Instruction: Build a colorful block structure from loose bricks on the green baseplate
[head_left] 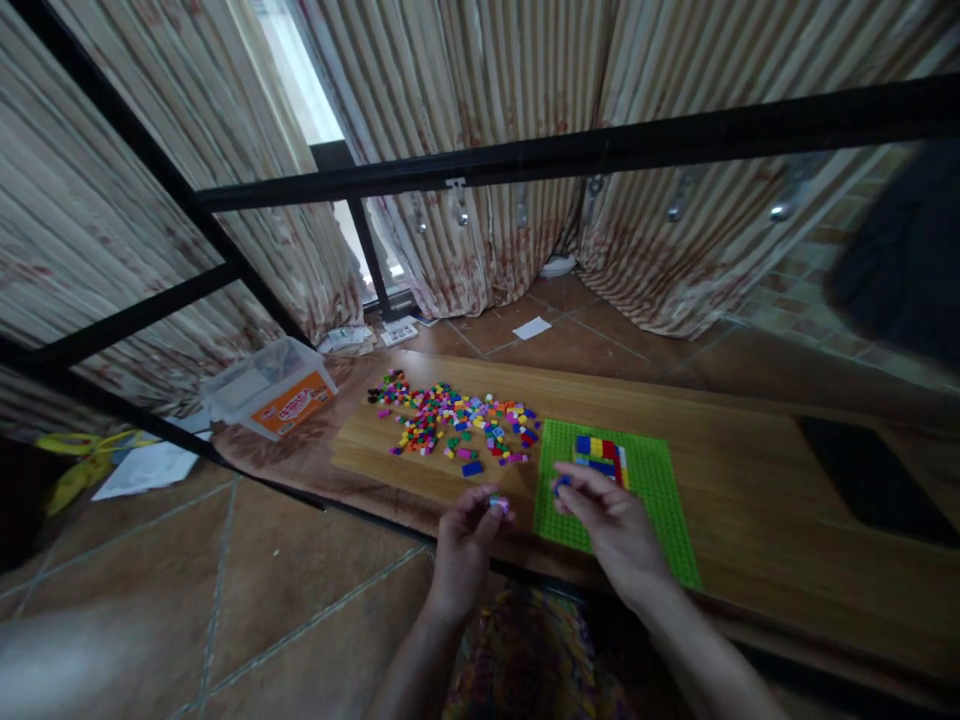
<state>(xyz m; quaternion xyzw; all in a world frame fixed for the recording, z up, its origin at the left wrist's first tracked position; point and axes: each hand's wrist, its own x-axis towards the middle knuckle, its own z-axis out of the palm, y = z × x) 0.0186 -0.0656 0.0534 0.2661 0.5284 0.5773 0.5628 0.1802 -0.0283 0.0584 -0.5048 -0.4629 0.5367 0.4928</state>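
Pinching a tiny pinkish brick (499,503) in the left hand (463,535), thumb against fingertips and otherwise loosely curled, a fine grip suited to so small a piece. Gripping a blue brick (560,486) the same way in the right hand (611,520), fingers bent down, poised over the near left part of the green baseplate (652,490), touching the studs or just clear of them, cannot tell which. Laid flat on the wooden table (750,470), squarely before the body, within easy reach of both hands. Carrying a small built patch (600,455) of blue, yellow and red toward the far edge. Spread thin just left of the plate, loose bricks (457,420), colours easy to pick out. Set aside farther left, a clear box (274,392) with an orange label; beyond, curtains (487,130) behind a black frame (570,155).
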